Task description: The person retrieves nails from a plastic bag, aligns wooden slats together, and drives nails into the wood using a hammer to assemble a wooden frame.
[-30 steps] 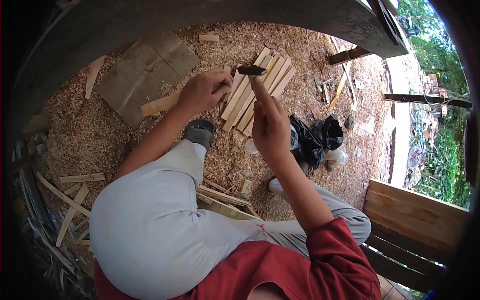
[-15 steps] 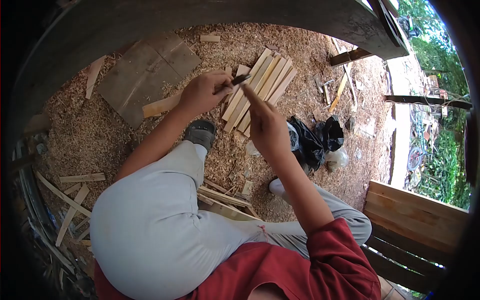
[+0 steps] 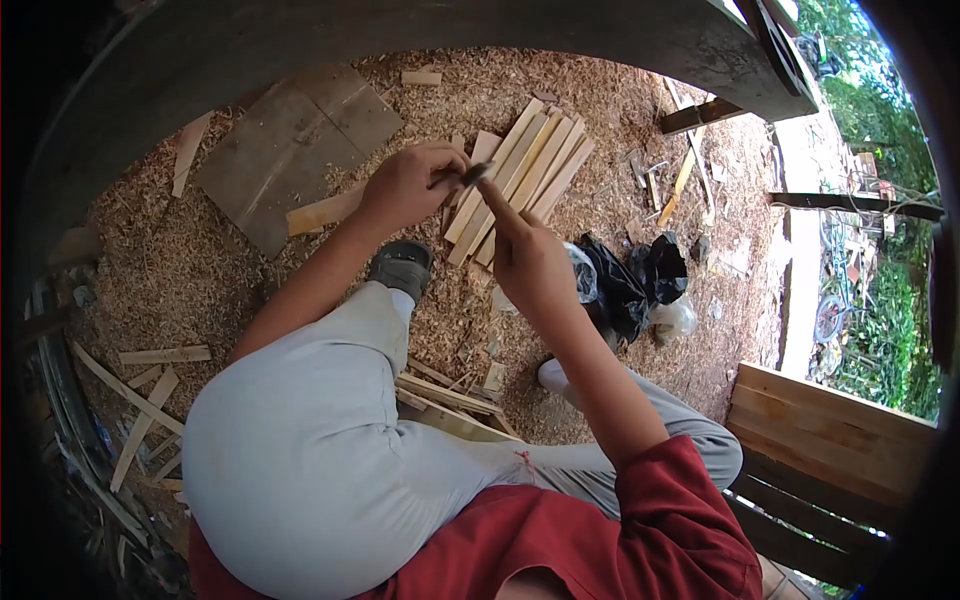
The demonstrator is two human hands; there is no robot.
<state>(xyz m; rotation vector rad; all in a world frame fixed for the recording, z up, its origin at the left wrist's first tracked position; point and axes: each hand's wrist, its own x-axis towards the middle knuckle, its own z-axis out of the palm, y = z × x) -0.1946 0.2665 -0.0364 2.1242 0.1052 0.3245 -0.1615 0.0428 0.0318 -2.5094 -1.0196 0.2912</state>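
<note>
The left grip (image 3: 410, 187) is curled; whether its fingers pinch anything, I cannot tell. Just right of it sits the hammer (image 3: 492, 195), probably head-heavy, with a stiff handle best held well back from the head. Further right, the right grip (image 3: 537, 262) is wrapped firmly around that handle.

One head cam, worn on the person's head, faced forward and steeply down. Wide fisheye, dark at the edges. Shirt (image 3: 470, 540) and trousers (image 3: 290, 460) sat closest, filling the bottom. Left hand (image 3: 412, 187) and right hand (image 3: 537, 265) were at mid-range, near centre. Floor (image 3: 460, 330) lay beyond; grey slab (image 3: 420, 25) crossed the top; greenery (image 3: 880, 320) was far off right.
</note>
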